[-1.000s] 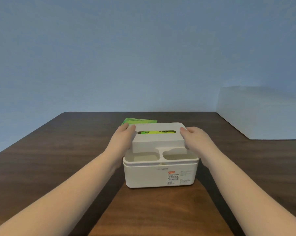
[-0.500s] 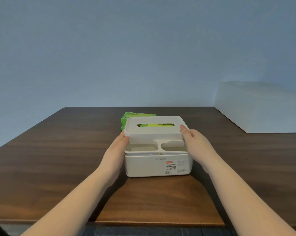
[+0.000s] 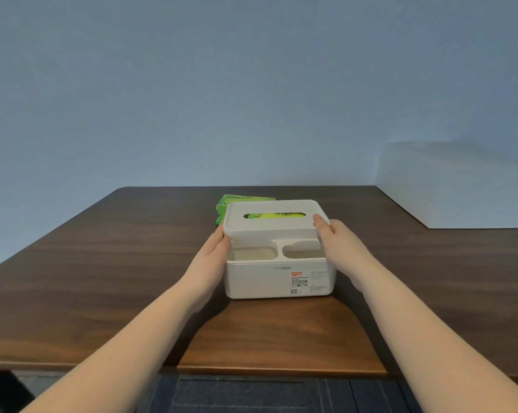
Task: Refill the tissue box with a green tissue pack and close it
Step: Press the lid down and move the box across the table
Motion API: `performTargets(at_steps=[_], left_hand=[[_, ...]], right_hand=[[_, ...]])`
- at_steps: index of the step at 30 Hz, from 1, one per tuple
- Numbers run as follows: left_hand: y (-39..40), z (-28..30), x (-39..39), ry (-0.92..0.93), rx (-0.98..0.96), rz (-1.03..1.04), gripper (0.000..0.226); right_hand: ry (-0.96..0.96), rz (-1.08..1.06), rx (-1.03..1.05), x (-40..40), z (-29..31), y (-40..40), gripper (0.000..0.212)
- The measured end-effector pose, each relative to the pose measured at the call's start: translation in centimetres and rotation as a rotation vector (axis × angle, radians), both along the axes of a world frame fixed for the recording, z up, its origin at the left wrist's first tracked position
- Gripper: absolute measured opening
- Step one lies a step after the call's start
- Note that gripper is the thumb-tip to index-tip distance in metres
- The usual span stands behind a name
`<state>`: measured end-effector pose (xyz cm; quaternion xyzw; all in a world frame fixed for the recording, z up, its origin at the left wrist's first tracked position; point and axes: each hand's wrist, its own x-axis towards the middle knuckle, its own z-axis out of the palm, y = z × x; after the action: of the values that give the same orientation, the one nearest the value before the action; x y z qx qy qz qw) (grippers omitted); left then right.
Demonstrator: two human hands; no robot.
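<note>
A: Closing step looks nearly done. Both hands on the white tissue box (image 3: 278, 272), which sits on the wooden table (image 3: 102, 263) near its front edge. The left hand (image 3: 211, 257) is pressed flat against the left side, with fingertips up at the lid (image 3: 275, 217). The right hand (image 3: 339, 245) is wrapped round the lid's right end, thumb on top.

B: Grasping or just resting?

A: Grasping the lid from both sides, I'd say. Lid sits level over the rear section, no gap visible from here. Can't tell if it's clicked home.

B: Contents?

A: Near side first: two open front compartments (image 3: 251, 253), both look empty. Behind them, under the lid, a green tissue pack (image 3: 274, 216) shows through the slot. So the refill is done.

B: What's left?

A: Maybe a last press, then letting go. No tissue pulled through the slot, but the task doesn't ask for that.

B: Anything further back?

A: A second green pack (image 3: 239, 201) lies on the table just behind the box, touching or not I can't say. White block (image 3: 454, 186) at far right, well apart.
</note>
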<state>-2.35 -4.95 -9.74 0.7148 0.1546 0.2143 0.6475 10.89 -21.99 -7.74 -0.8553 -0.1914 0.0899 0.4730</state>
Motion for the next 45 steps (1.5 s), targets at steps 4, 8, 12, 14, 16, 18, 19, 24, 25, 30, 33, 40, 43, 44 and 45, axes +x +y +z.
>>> performTargets(at_steps=[4, 8, 12, 14, 16, 18, 19, 24, 25, 30, 33, 40, 43, 44, 45], left_hand=[[0.1, 0.1, -0.6, 0.146, -0.002, 0.023, 0.031], [0.2, 0.9, -1.5, 0.404, 0.092, 0.084, 0.025], [-0.4, 1.8, -1.6, 0.478, 0.316, 0.155, 0.031], [-0.6, 1.8, -1.5, 0.504, 0.342, 0.171, 0.034], [-0.6, 1.6, -1.4, 0.51, 0.381, 0.197, 0.038], [-0.6, 1.5, -1.1, 0.495, 0.462, 0.24, 0.039], [-0.7, 1.5, -0.8, 0.481, 0.494, 0.259, 0.036], [-1.6, 1.4, 1.4, 0.399, 0.503, 0.255, 0.028], [-2.0, 1.4, 2.1, 0.38, 0.495, 0.246, 0.028], [-4.2, 1.9, 8.0, 0.279, 0.462, 0.187, 0.028], [-5.5, 2.2, 12.8, 0.252, 0.47, 0.165, 0.028], [-7.1, 1.5, 23.5, 0.214, 0.489, 0.164, 0.037], [-7.4, 0.8, 27.5, 0.205, 0.44, 0.17, 0.038], [-7.4, 0.6, 28.6, 0.202, 0.42, 0.18, 0.037], [-7.3, 0.4, 29.7, 0.197, 0.402, 0.192, 0.036]], right_hand=[[0.128, 0.043, 0.018, -0.6, 0.6, -0.8, 0.047], [0.31, 0.109, -0.065, -0.7, 0.3, -2.7, 0.044], [0.364, 0.075, -0.076, -0.6, 0.2, -3.5, 0.039], [0.393, 0.078, -0.061, -0.8, -0.1, -3.4, 0.037], [0.401, 0.063, -0.008, -1.0, -0.3, -3.1, 0.03], [0.385, 0.028, 0.055, -0.8, -0.5, -2.6, 0.027], [0.367, 0.004, 0.075, -0.6, -0.6, -2.4, 0.026], [0.298, -0.095, 0.125, 0.9, -0.9, -3.1, 0.02], [0.289, -0.114, 0.144, 1.4, -0.8, -3.6, 0.019], [0.252, -0.222, 0.262, 6.1, -0.3, -6.1, 0.016], [0.251, -0.295, 0.296, 9.8, -0.3, -7.3, 0.011], [0.223, -0.433, 0.359, 18.8, -0.7, -8.1, 0.021], [0.169, -0.471, 0.33, 22.2, -0.5, -8.1, 0.018], [0.161, -0.473, 0.321, 23.3, -0.4, -8.0, 0.018], [0.156, -0.473, 0.317, 24.4, -0.3, -7.8, 0.019]])
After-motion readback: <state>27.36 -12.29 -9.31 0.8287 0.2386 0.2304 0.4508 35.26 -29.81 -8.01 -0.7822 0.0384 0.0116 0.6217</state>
